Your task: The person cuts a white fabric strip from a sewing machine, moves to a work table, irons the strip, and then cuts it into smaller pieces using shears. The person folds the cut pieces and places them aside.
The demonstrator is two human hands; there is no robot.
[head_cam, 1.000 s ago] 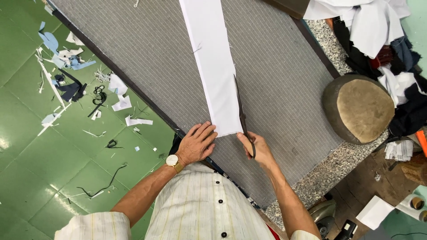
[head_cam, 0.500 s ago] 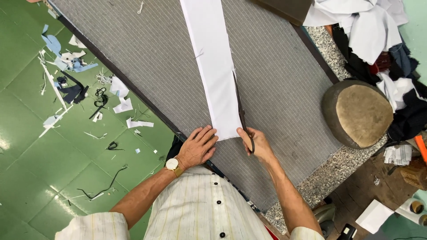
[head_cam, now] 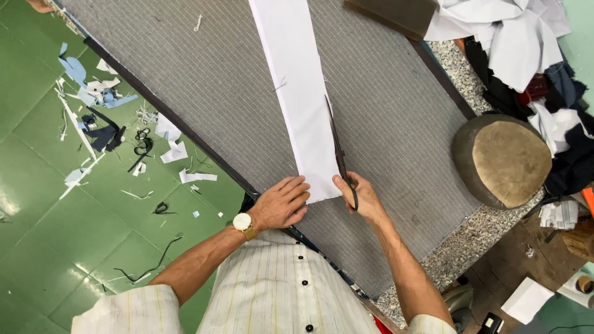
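Right now the left hand [head_cam: 281,203] lies flat, fingers spread, pressing the near end of a long white strip of cloth [head_cam: 297,93] onto the grey striped table [head_cam: 396,124]. Just beside it, the right hand [head_cam: 364,198] is closed around the handles of dark scissors [head_cam: 339,151], whose blades run along the strip's right edge. A gold wristwatch [head_cam: 243,224] sits on the left wrist. Cloth scraps [head_cam: 99,105] litter the green floor [head_cam: 37,204], and a round brown stool [head_cam: 502,159] stands well apart on the right.
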